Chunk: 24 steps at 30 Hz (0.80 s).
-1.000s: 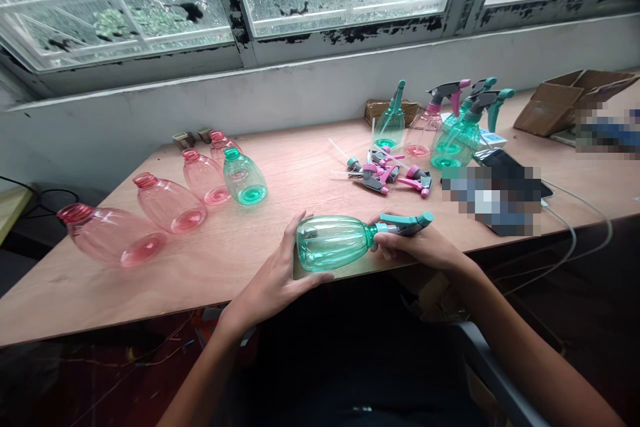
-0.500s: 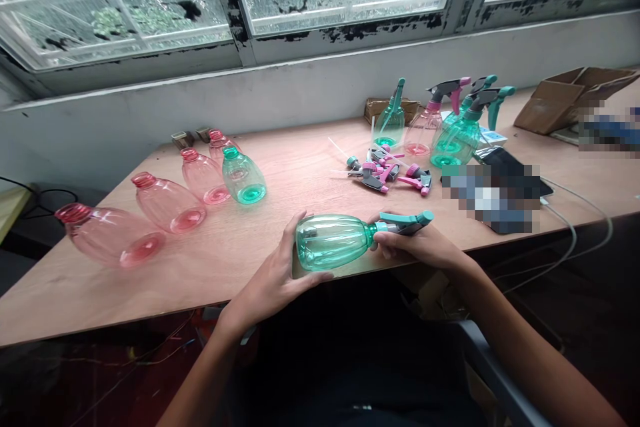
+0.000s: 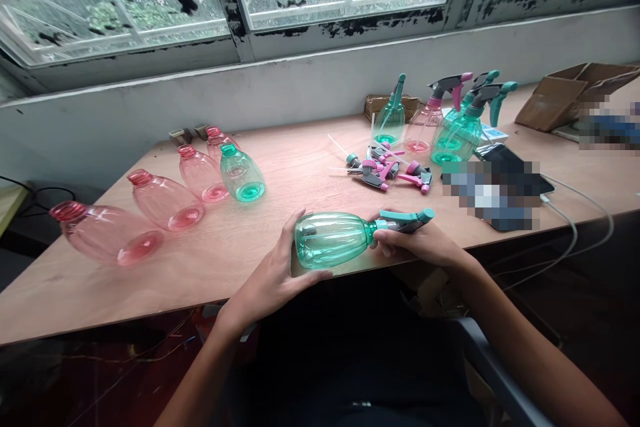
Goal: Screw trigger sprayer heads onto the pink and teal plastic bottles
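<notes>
A clear green spray bottle (image 3: 333, 240) lies sideways in both hands at the table's front edge, its teal-and-grey trigger head (image 3: 403, 219) pointing right. My left hand (image 3: 283, 265) cups the base, thumb below and fingers behind. At the neck, my right hand (image 3: 413, 240) is closed around the collar, with some fingers hidden behind it. Beyond the bottle lie several loose trigger heads (image 3: 373, 177), mostly pink and grey, with thin white tubes. To the left stand several pink bottles (image 3: 165, 200) without heads and one green bottle (image 3: 243, 175), also headless.
Several bottles with trigger heads, green (image 3: 457, 137) and pink (image 3: 424, 125), stand at the back right. A black phone (image 3: 517, 168) with a white cable lies near a blurred patch. An open cardboard box (image 3: 560, 97) sits farther right. Windows line the wall behind the table (image 3: 295, 160).
The view has shifted very slightly. Both hands keep the same hold on the green spray bottle, which stays nearly in place.
</notes>
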Tool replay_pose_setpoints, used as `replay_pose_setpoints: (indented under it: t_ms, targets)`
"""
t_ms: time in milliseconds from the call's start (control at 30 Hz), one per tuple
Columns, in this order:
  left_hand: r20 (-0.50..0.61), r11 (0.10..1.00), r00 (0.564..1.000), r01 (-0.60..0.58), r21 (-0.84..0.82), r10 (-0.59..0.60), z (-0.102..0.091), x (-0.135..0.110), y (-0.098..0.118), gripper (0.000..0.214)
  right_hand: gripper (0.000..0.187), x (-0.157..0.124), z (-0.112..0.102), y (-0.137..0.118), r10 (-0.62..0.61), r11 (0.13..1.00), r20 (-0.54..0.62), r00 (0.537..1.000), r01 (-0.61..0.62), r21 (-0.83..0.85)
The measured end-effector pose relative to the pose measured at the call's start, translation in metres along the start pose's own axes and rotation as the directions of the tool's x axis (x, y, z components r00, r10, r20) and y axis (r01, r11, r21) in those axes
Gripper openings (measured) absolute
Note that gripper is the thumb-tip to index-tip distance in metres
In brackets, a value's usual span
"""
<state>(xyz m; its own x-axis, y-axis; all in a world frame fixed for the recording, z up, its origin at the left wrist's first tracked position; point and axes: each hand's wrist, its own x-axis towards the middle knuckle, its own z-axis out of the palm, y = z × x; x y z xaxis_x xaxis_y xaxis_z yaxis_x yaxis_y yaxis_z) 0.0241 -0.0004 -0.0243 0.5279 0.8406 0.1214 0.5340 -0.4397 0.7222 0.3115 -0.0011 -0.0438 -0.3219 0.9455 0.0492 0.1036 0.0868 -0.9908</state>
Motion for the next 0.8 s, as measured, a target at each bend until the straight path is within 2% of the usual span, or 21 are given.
replay_pose_setpoints:
  t_ms: [533, 800]
  targets:
    - [-0.007, 1.000, 1.000, -0.005, -0.014, 0.004, 0.0005, 0.0000, -0.0005, 0.092, 0.043, 0.0004, -0.0003, -0.0003, 0.014, 1.000, -0.009, 1.000, -0.014, -0.012]
    - [0.001, 1.000, 1.000, 0.008, -0.015, -0.008, 0.0002, -0.0001, 0.0024, 0.092, 0.040, 0.0005, -0.0013, 0.0007, 0.001, 1.000, -0.007, 1.000, -0.001, -0.021]
